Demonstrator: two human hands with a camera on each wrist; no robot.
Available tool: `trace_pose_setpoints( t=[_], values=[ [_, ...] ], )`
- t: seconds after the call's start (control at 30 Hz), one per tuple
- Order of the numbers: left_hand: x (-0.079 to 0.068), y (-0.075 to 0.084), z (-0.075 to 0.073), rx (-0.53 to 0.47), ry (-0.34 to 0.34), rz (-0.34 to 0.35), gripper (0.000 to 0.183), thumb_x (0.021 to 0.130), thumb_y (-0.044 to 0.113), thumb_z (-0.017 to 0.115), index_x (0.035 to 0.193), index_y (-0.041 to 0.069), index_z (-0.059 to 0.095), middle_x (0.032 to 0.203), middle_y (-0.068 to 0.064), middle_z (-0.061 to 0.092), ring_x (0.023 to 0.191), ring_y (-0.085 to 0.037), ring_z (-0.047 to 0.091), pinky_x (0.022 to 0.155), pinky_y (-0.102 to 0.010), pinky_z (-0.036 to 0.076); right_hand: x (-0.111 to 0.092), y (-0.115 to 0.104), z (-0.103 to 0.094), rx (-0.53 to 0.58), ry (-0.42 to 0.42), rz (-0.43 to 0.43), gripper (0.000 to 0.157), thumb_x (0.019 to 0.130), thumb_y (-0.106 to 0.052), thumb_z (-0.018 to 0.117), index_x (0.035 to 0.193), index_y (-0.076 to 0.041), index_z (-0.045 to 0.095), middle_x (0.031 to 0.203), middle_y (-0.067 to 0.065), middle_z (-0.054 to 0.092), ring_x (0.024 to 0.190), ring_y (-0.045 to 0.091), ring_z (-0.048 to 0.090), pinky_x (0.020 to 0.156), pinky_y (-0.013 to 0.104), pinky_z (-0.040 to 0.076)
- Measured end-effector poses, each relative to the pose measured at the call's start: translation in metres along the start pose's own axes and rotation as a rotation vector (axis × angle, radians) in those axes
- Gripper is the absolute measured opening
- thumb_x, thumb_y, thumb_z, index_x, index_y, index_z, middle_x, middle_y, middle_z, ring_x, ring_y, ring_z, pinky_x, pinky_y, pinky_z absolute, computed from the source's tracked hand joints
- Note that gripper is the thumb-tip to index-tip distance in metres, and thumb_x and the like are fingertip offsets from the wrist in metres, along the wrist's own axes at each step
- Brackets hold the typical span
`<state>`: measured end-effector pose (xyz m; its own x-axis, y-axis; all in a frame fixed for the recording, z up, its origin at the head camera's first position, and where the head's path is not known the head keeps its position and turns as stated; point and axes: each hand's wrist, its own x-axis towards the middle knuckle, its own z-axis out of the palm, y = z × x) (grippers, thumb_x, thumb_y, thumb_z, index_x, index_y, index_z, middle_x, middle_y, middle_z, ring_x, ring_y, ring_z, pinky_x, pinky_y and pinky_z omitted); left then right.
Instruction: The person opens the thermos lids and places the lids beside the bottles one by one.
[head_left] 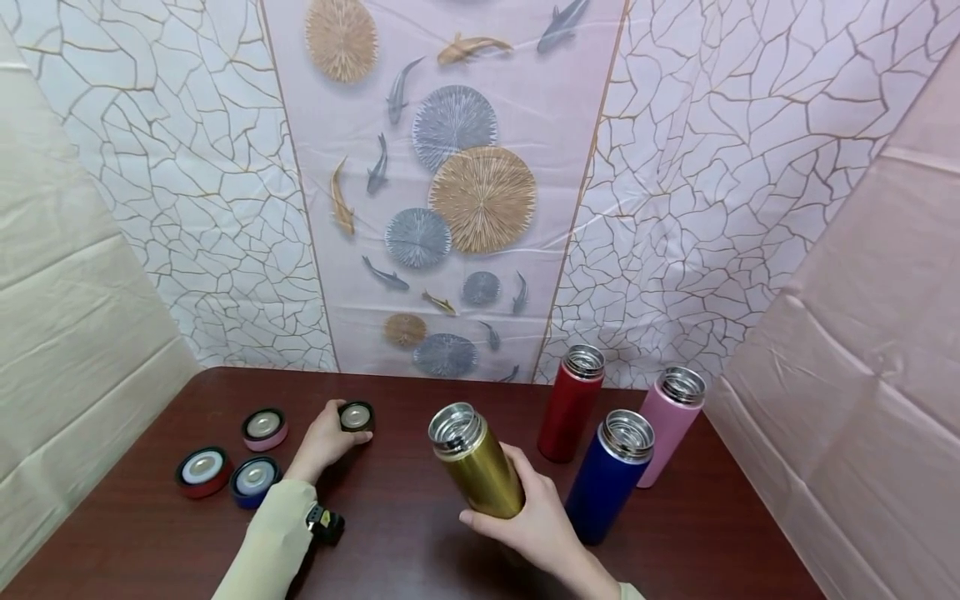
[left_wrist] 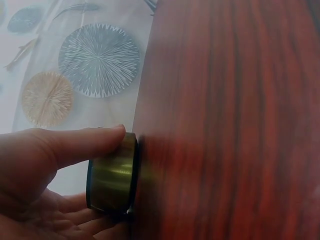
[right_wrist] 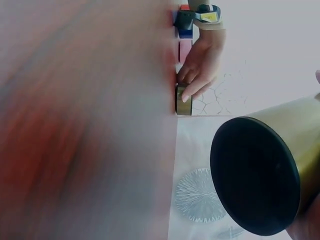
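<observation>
My right hand [head_left: 542, 518] grips a gold thermos bottle [head_left: 489, 473] above the table. The bottle leans to the left, and its steel mouth has no lid on it. In the right wrist view its black base [right_wrist: 255, 177] faces the camera. On the table, my left hand [head_left: 324, 443] holds a gold bottle lid [head_left: 356, 417] between thumb and fingers, the lid's inner side facing up. The left wrist view shows the thumb on one side of the gold lid [left_wrist: 112, 175] and fingers on the other.
Left of my left hand lie a pink lid [head_left: 264, 428], a red lid [head_left: 202, 471] and a blue lid [head_left: 255, 481]. Three uncapped bottles stand at the right: red [head_left: 567, 412], blue [head_left: 603, 492] and pink [head_left: 670, 417]. Patterned cloth [head_left: 480, 200] hangs behind the table.
</observation>
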<state>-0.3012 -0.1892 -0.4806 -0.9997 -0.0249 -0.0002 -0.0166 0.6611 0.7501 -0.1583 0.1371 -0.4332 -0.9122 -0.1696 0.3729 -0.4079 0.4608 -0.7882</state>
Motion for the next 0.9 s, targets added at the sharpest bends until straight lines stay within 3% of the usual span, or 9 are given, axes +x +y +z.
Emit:
trace_pose_setpoints(
  t=[0.33,0.63,0.9],
  values=[
    [0.001,0.000,0.001,-0.004,-0.004,-0.006,0.081,0.085,0.017,0.079,0.144,-0.013,0.032,0.140,-0.038,0.045,0.129,-0.050,0.046,0.105,-0.061,0.038,0.020,0.001,0.007,0.076,0.206,0.080,0.078,0.071,-0.037,0.093,0.136,-0.032,0.050,0.109,-0.004,0.069,0.093,0.014,0.065,0.084,0.039,0.051],
    [0.000,-0.001,-0.003,-0.006,-0.010,0.003,0.081,0.085,0.018,0.079,0.144,-0.013,0.033,0.140,-0.038,0.046,0.129,-0.050,0.046,0.105,-0.060,0.038,0.039,0.014,0.014,0.149,0.355,0.153,0.081,0.071,-0.031,0.094,0.136,-0.027,0.044,0.116,0.001,0.067,0.101,0.019,0.064,0.091,0.045,0.048],
    [0.001,-0.002,-0.002,-0.010,-0.009,0.011,0.080,0.085,0.017,0.080,0.144,-0.012,0.034,0.139,-0.037,0.047,0.129,-0.050,0.047,0.106,-0.059,0.038,0.045,0.024,0.015,0.139,0.472,0.196,0.087,0.072,-0.033,0.092,0.140,-0.023,0.039,0.118,0.009,0.064,0.105,0.025,0.062,0.091,0.047,0.046]
  ],
)
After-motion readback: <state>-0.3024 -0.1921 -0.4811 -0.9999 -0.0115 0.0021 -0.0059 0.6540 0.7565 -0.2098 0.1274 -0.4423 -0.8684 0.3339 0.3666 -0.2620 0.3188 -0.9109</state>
